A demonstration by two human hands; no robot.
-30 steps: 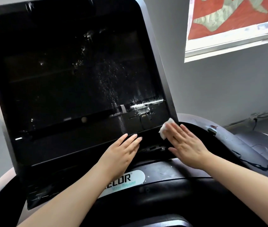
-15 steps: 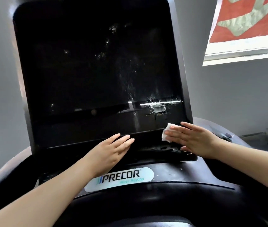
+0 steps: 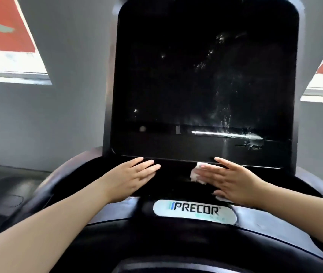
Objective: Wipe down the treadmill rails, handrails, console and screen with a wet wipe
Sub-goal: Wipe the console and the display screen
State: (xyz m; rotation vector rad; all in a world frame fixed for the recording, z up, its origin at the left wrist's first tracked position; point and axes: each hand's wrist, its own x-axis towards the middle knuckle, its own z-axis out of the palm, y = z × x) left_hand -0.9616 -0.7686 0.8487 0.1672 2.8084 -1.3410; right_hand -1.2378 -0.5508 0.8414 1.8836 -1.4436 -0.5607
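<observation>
the right hand [image 3: 233, 180], fingers flat, had slid the crumpled white wet wipe [image 3: 197, 173] leftward along the black ledge under the glossy dark screen [image 3: 196, 85]; the left hand [image 3: 135, 176] rested flat, empty; droplets remained, so the screen likely still needed wiping

flat right hand [image 3: 233, 181] on wipe [image 3: 196, 173]

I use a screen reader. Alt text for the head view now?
Right hand presses a white wipe flat on the console below the dark, spattered screen; left hand rests flat beside it.
</observation>
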